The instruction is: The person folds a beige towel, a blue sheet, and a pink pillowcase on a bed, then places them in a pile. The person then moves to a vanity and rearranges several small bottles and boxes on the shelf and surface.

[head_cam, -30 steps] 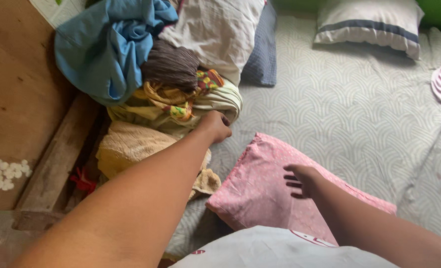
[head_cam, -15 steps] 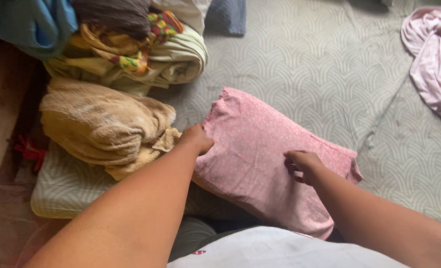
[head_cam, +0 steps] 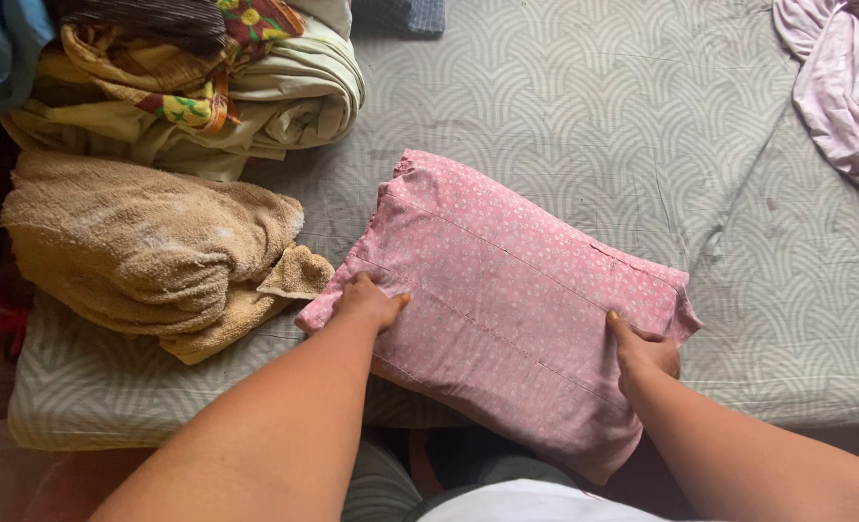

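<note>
Presently, pillow: pink white-dotted fabric pillow lies on grey patterned mattress, overhanging its near edge.
Left hand: fingers curled, gripping pillow's left end.
Right hand: fingers clasping pillow's right corner.
Nearby: tan folded towel just left.

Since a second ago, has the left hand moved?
Yes. The left hand left the folded clothes pile and came back toward the person, past the tan towel, and now rests on the pink pillow.
</note>
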